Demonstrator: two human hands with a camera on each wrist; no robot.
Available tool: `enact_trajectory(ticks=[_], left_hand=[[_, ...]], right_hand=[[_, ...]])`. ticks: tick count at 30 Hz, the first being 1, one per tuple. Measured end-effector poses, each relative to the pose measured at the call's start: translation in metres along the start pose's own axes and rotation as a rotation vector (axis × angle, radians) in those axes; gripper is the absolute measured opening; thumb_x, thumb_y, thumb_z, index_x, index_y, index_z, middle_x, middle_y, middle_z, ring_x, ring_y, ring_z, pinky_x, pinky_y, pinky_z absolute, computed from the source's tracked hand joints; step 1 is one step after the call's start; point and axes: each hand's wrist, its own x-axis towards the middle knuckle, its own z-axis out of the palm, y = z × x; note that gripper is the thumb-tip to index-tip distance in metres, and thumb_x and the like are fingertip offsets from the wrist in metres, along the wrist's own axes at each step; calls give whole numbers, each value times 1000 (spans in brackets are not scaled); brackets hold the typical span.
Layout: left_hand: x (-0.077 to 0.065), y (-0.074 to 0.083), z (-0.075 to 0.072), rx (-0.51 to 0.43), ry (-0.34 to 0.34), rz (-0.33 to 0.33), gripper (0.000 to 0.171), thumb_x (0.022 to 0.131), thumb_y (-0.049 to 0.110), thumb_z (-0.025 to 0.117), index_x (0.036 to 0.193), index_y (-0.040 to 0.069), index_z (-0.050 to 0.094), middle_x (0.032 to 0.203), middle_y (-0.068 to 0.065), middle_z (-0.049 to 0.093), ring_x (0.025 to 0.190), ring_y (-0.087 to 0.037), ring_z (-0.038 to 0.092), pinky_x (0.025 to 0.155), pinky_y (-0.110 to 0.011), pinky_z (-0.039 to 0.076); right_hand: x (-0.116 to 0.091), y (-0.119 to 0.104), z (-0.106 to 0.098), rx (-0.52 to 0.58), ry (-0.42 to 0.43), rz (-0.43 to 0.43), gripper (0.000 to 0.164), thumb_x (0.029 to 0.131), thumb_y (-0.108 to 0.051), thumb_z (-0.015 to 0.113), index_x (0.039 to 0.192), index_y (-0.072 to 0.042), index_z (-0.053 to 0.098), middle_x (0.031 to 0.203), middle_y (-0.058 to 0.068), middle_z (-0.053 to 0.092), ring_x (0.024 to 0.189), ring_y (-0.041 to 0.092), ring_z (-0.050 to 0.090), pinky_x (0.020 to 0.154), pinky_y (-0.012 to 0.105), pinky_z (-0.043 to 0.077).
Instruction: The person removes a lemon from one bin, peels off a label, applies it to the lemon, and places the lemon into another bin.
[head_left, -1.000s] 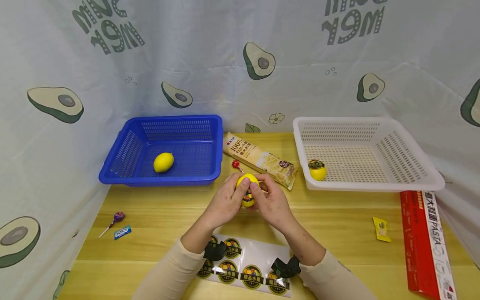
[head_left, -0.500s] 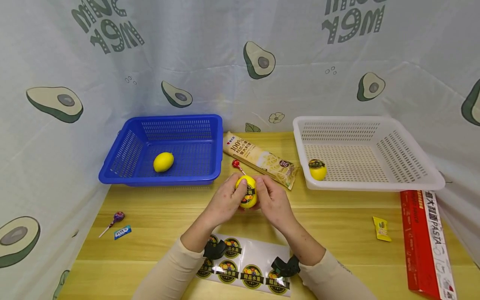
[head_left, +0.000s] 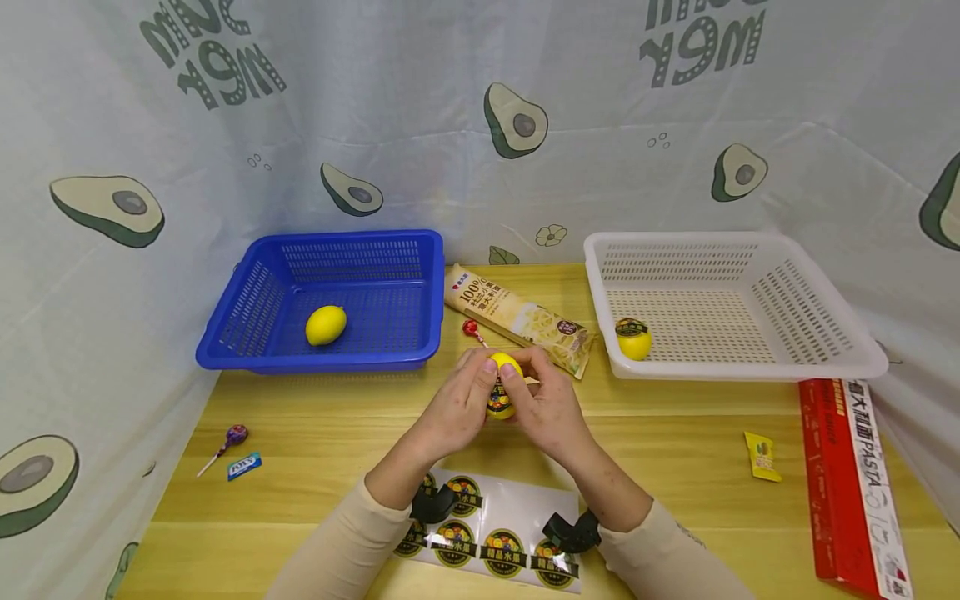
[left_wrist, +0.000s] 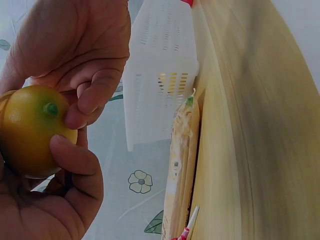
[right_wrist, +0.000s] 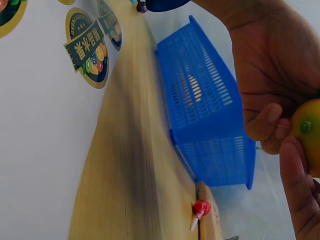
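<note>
Between both hands, a yellow lemon point(head_left: 505, 363) with a black round label on its near side is held above the table. My left hand point(head_left: 457, 410) grips it from the left, its thumb on the front. From the other side my right hand point(head_left: 549, 408) grips it too, thumb pressed by the label. The green stem end of the lemon point(left_wrist: 37, 125) shows in the left wrist view, fingertips of both hands around it. Below the wrists lies a sheet of round fruit stickers point(head_left: 504, 553), partly covered by the forearms.
A blue basket point(head_left: 345, 363) with one lemon stands back left. At back right, a white basket point(head_left: 735, 371) holds a labelled lemon. Between them lie a pasta packet point(head_left: 517, 317) and red lollipop point(head_left: 470, 328). A purple lollipop point(head_left: 236, 434), blue wrapper point(head_left: 243, 467), yellow packet point(head_left: 762, 456) and red box point(head_left: 840, 492) lie around.
The lemon has turned slightly in the hands and shifted a little right. The right thumb came off the front half a second ago and now lies on the lemon again.
</note>
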Motion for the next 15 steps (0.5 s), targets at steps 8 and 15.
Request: enact_trajectory(ticks=[8, 15], left_hand=[[0, 0, 0, 40, 26, 29, 30, 113, 19, 31, 116, 4, 57, 106, -11, 57, 98, -20, 53, 89, -37, 48], [0, 0, 0, -36, 11, -65, 35, 113, 25, 29, 113, 8, 59, 102, -8, 58, 91, -17, 54, 80, -31, 50]], right_hand=[[-1, 3, 3, -139, 63, -73, 21, 110, -21, 46, 108, -4, 58, 91, 18, 67, 58, 10, 65, 48, 25, 56], [0, 2, 3, -130, 90, 16, 36, 113, -30, 34, 107, -6, 60, 82, 15, 62, 54, 15, 61, 48, 30, 56]])
